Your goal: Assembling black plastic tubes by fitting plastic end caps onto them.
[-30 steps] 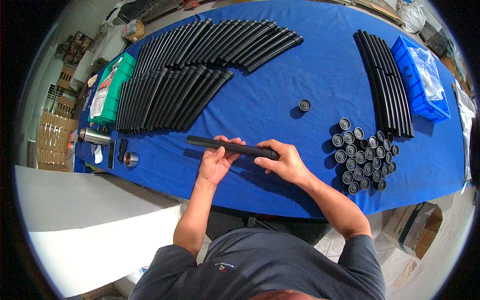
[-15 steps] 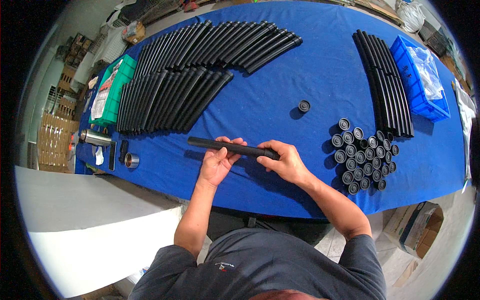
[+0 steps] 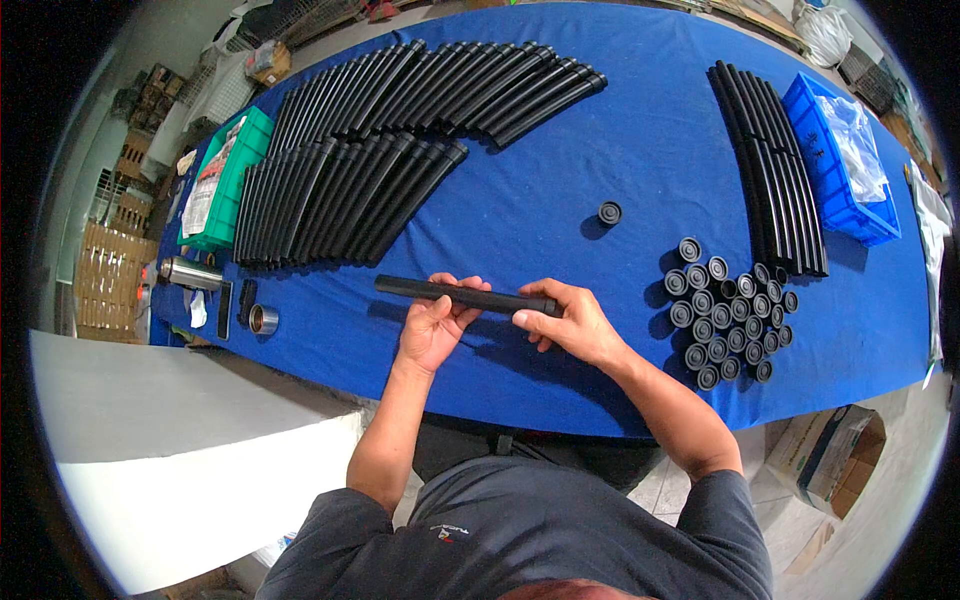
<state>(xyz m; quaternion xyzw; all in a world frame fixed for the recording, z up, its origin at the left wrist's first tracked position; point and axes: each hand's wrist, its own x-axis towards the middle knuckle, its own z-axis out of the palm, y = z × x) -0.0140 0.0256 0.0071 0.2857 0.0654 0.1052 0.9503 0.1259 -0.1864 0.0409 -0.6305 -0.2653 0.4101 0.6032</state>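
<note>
A black tube [image 3: 485, 297] lies nearly level across both my hands, above the front of the blue cloth. My left hand [image 3: 437, 322] holds it near the middle, palm up, with the thumb on top. At its right end, my right hand [image 3: 570, 322] has its fingers wrapped around the tube; the end there looks thicker, like a fitted cap, partly covered by my fingers. One round black cap [image 3: 609, 212] stands alone beyond my right hand. Further right, several more black caps [image 3: 720, 315] sit in a cluster.
Rows of capped black tubes [image 3: 350, 190] cover the left of the blue-clothed table [image 3: 540, 190]. Plain tubes [image 3: 785, 205] lie at the right beside a blue crate [image 3: 850, 205]. A green crate [image 3: 245, 165], steel flask [image 3: 190, 274], phone [image 3: 225, 311] and metal cup [image 3: 263, 320] stand far left.
My right hand's fingers have shifted slightly around the tube's right end. The tube and my left hand stay almost where they were.
</note>
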